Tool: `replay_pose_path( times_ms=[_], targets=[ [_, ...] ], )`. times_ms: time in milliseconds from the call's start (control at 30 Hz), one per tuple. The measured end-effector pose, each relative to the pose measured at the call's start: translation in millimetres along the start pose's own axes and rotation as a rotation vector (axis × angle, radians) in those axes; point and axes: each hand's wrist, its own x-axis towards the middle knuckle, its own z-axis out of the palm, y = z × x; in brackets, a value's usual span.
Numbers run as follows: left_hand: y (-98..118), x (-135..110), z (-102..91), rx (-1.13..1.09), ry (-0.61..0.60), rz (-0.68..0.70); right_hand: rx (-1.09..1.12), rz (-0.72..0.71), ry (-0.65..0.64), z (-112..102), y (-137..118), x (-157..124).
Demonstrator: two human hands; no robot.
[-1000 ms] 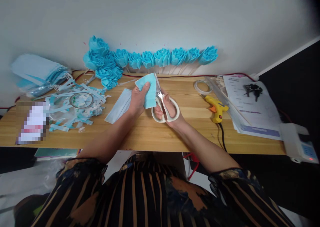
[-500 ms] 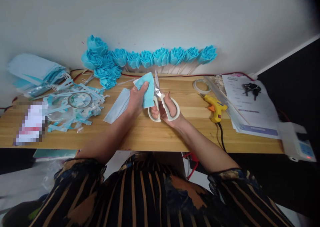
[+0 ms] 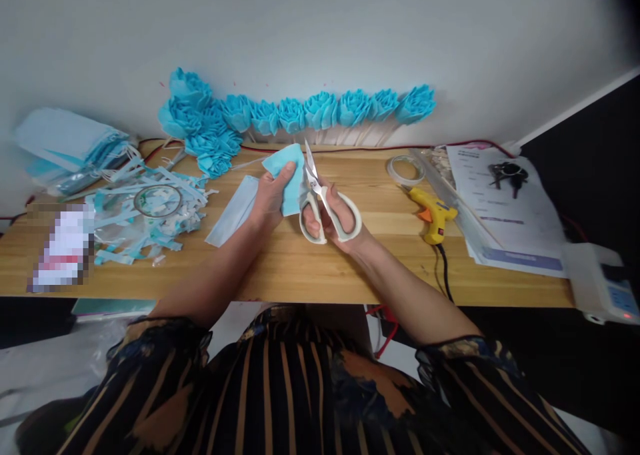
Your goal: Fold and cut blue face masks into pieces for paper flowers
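Observation:
My left hand [image 3: 271, 198] is closed on a blue piece of fabric [image 3: 293, 178] that looks like face-mask material, thumb pressed on its front. My right hand [image 3: 340, 221] grips white-handled scissors [image 3: 316, 185], fingers through the loops. The blades point up and away from me, right beside the fabric's right edge; I cannot tell whether they touch it. A pale blue flat face mask [image 3: 233, 211] lies on the table, partly behind my left hand and forearm.
Several blue fabric flowers [image 3: 320, 111] line the wall. Cut strips [image 3: 150, 221] and a stack of masks [image 3: 75, 145] are at left. A tape roll [image 3: 405, 169], yellow glue gun [image 3: 433, 213], papers [image 3: 505, 208] and keys [image 3: 509, 173] lie at right on the wooden table [image 3: 300, 275].
The fabric in my left hand has shifted slightly left. The scissors have turned a little, their tips moving left and their handles slightly right.

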Motion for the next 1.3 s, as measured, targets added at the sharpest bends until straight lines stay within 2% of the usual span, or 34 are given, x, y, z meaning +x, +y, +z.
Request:
replay_pose_path(
  times_ms=[200, 433, 667, 967, 1300],
  targets=[
    [2.1, -2.2, 1.1, -0.001, -0.035, 0.005, 0.027, 0.005, -0.014, -2.6, 2.8, 0.9],
    [-2.5, -4.1, 0.0, 0.001, -0.060, -0.035, 0.060, 0.001, 0.058, -2.7, 7.4, 1.4],
    [-1.2, -16.7, 8.0, 0.063, -0.220, -0.159, 0.103, -0.017, 0.121, -5.5, 6.0, 3.6],
    [-5.9, -7.8, 3.0, 0.073, -0.153, -0.020, 0.108, -0.027, 0.118, -3.3, 3.4, 3.6],
    [-4.8, -4.4, -0.7, 0.120, -0.146, 0.011, 0.112, -0.027, 0.094, -2.3, 3.4, 4.5]
  ],
)
